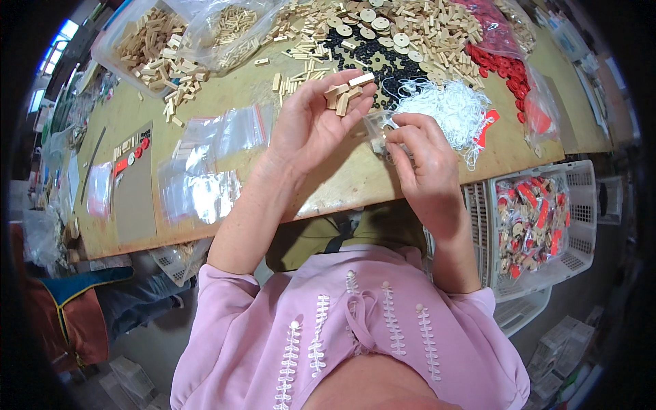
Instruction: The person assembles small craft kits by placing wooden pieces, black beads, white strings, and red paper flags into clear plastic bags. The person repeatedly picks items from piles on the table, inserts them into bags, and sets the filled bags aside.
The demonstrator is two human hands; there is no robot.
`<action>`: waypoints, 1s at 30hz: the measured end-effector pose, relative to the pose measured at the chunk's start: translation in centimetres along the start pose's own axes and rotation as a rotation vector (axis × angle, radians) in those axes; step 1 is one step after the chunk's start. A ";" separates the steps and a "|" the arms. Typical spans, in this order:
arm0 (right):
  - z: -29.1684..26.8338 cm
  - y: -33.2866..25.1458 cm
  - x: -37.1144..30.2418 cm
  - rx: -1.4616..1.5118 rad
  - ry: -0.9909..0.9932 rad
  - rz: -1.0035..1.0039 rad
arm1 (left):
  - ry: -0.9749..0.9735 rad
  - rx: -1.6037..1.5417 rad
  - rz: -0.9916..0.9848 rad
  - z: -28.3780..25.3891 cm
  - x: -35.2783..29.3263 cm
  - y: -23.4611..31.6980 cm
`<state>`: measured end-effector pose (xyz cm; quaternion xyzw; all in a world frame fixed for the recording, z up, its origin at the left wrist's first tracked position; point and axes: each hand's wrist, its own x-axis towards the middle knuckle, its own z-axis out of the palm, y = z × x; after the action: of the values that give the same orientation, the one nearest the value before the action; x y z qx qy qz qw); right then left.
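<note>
1. Wooden blocks (341, 106), several: in your left hand (307, 126), palm up and cupped, fingers curled round them, above the table (342, 184).
2. Your right hand (430, 160): thumb and fingertips drawn close together at a clear bag (374, 130); what, if anything, they pinch cannot be told.
3. Handling, advised: keep your left palm level; mind the block jutting right, likeliest to slip.
4. Appearance: pale, oblong, square-edged, lying at mixed angles.
5. Alongside: white cord (437, 113) heaped to the right; small black pieces (396, 70) on the far side.
</note>
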<state>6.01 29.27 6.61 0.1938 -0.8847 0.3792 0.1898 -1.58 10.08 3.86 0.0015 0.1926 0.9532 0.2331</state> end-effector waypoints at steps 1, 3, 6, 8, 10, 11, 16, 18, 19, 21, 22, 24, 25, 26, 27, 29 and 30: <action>0.1 0.0 0.0 -0.019 0.002 -0.004 | -0.028 -0.054 -0.010 -0.3 -0.2 0.3; 0.5 -0.2 0.1 -0.050 0.014 -0.007 | -0.056 -0.115 0.001 -0.7 -0.3 0.3; 1.2 -0.9 0.3 -0.150 0.008 -0.034 | -0.161 -0.162 0.069 -1.4 -0.4 0.0; 1.5 -1.5 0.5 -0.198 0.001 -0.066 | -0.038 -0.048 0.207 0.7 -1.0 -0.2; 1.9 -1.9 0.7 -0.202 -0.006 -0.108 | 0.034 0.033 0.315 2.3 -1.5 -0.6; 2.1 -2.1 0.9 -0.202 0.000 -0.125 | 0.045 0.056 0.355 2.7 -1.8 -0.9; 3.3 -3.0 1.2 -0.222 0.022 -0.169 | 0.110 0.190 0.571 3.8 -2.0 -2.8; 3.5 -3.0 1.2 -0.205 0.030 -0.173 | 0.110 0.229 0.612 3.6 -2.1 -3.1; 3.5 -2.9 1.2 -0.197 0.032 -0.176 | 0.104 0.220 0.624 3.7 -2.2 -3.3; 3.6 -2.9 1.1 -0.199 0.044 -0.183 | 0.093 0.198 0.629 3.7 -2.2 -3.3; 3.7 -2.8 1.1 -0.202 0.050 -0.188 | 0.086 0.185 0.632 3.6 -2.2 -3.4; 3.8 -2.7 0.9 -0.190 0.048 -0.174 | 0.087 0.187 0.638 3.6 -2.1 -3.6; 3.8 -2.6 0.8 -0.185 0.047 -0.167 | 0.088 0.188 0.639 3.6 -2.1 -3.6; 3.9 -2.6 0.8 -0.188 0.048 -0.164 | 0.099 0.223 0.650 3.5 -2.1 -3.7; 3.9 -2.5 0.7 -0.191 0.051 -0.162 | 0.109 0.259 0.660 3.3 -2.2 -3.7; 4.0 -2.5 0.6 -0.191 0.051 -0.157 | 0.126 0.314 0.680 3.2 -2.2 -3.8; 4.0 -2.4 0.5 -0.189 0.051 -0.153 | 0.131 0.335 0.690 3.2 -2.2 -3.9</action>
<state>6.00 24.61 5.73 0.2323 -0.8938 0.2835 0.2583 2.42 13.44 5.58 0.0433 0.3485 0.9289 -0.1175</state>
